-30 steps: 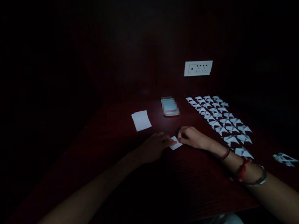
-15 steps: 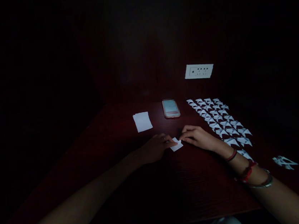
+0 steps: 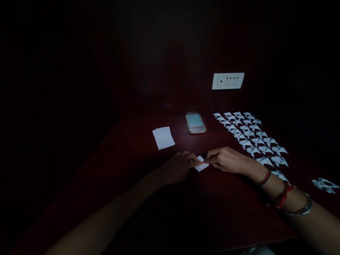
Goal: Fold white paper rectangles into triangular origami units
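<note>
A small piece of white folded paper (image 3: 201, 167) lies on the dark red table between both hands. My left hand (image 3: 179, 167), with a ring on one finger, is closed and presses the paper's left side with its fingertips. From the right, my right hand (image 3: 227, 160) has its fingers drawn together, the index fingertip on the paper near the left fingertips. The fingers partly cover the paper, so its folds are hard to make out. Bracelets circle the right wrist and forearm.
A stack of white paper squares (image 3: 163, 138) lies beyond my left hand. A phone (image 3: 195, 123) lies farther back. Rows of folded paper pieces (image 3: 247, 135) stand at the right, near a small paper pile (image 3: 326, 185). A socket plate (image 3: 228, 80) is on the wall.
My right index finger has straightened and come down on the paper, closer to the left fingertips. My left hand has hardly moved. The view has shifted slightly.
</note>
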Action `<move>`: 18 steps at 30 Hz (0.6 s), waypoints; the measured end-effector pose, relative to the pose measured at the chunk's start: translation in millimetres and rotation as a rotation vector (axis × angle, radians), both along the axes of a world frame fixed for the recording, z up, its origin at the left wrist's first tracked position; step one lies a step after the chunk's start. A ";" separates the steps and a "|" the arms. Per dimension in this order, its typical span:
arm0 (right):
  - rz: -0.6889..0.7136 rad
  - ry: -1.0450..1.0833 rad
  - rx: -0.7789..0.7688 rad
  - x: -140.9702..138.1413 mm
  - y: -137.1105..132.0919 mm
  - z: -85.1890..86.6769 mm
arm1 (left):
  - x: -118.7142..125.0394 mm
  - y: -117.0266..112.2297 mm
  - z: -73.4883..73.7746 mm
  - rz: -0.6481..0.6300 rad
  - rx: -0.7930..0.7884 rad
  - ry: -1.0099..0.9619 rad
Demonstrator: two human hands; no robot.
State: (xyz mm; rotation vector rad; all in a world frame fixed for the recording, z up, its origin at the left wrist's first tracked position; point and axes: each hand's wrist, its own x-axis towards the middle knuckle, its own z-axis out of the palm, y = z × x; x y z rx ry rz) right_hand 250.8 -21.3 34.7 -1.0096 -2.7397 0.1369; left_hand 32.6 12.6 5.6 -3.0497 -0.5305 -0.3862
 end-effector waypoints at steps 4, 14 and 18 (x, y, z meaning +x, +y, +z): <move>-0.007 -0.063 0.011 3.9 -0.7 3.2 | -0.6 -2.0 0.8 0.020 0.012 0.009; -0.130 0.113 -0.064 5.8 1.1 1.3 | -0.5 -4.0 -5.3 0.075 0.105 0.000; -0.187 0.179 -0.100 -2.2 1.7 -5.3 | 0.3 -6.0 -5.7 0.056 0.101 -0.019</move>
